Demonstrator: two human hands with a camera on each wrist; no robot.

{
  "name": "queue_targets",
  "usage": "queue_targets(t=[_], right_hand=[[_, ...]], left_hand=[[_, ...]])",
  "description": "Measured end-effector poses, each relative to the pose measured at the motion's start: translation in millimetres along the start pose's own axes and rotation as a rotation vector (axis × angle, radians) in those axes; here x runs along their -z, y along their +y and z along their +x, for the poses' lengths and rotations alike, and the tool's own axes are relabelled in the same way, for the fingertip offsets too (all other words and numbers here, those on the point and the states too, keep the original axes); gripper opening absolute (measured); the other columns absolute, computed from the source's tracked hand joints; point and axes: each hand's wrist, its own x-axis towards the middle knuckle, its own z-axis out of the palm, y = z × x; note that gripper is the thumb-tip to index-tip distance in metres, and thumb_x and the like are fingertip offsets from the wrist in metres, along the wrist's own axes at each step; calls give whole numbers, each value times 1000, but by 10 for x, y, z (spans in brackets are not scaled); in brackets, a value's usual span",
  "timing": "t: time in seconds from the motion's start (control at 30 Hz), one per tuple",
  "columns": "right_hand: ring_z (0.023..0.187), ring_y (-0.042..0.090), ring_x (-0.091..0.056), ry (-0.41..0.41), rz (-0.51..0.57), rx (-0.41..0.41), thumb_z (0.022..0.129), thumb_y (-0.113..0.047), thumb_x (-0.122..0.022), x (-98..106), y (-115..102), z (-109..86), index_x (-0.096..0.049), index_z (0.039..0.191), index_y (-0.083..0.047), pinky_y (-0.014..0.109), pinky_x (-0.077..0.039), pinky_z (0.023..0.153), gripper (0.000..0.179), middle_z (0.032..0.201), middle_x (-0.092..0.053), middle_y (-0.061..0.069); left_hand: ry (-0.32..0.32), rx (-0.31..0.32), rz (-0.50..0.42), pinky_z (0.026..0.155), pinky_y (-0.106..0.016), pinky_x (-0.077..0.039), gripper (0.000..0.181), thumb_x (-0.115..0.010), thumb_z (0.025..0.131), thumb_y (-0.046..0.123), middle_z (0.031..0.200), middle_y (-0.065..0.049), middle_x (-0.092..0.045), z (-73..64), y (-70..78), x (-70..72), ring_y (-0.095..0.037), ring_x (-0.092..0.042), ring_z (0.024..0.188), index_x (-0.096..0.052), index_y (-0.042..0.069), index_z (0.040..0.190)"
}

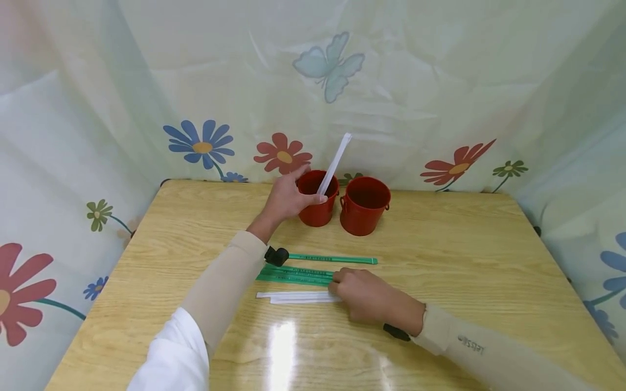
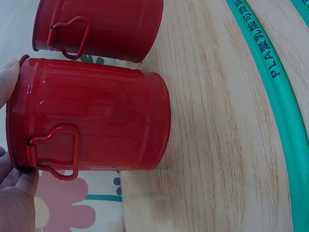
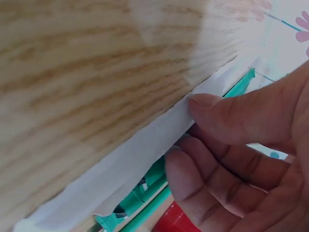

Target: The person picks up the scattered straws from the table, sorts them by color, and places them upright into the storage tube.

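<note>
My left hand (image 1: 288, 198) holds the rim of the left red bucket (image 1: 317, 217), thumb at the near side and fingers behind. A white wrapped straw (image 1: 337, 160) leans up out of this bucket. In the left wrist view the held bucket (image 2: 101, 111) shows its side handle; its inside is hidden there. Low over the table, my right hand (image 1: 364, 296) pinches the end of a white wrapped straw (image 3: 120, 154) between thumb and fingers. Two white straws (image 1: 298, 297) lie side by side here, their right ends covered by the hand.
A second red bucket (image 1: 362, 220) stands just right of the held one. Several green wrapped straws (image 1: 293, 275) lie behind the white ones, with a single green straw (image 1: 337, 259) farther back. A flowered curtain (image 1: 415, 108) hangs behind the wooden table (image 1: 464, 244).
</note>
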Motion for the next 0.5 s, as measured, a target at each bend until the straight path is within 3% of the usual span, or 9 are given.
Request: queue_targets(t=[0.17, 0.5], right_hand=[[79, 15, -57, -65, -30, -8, 80, 4, -73, 16, -29, 31, -71, 102, -9, 28, -52, 65, 26, 87, -63, 1], [81, 18, -65, -115, -42, -16, 82, 2, -73, 50, -38, 92, -70, 101, -9, 31, -56, 69, 22, 90, -68, 4]], left_hand=[[-7, -12, -11, 108, -48, -56, 89, -87, 86, 31, 153, -15, -57, -4, -15, -3, -36, -53, 140, -42, 9, 160], [0, -21, -13, 107, -48, -56, 88, -88, 85, 30, 151, -15, -58, 10, -39, -8, -35, -54, 138, -44, 8, 158]])
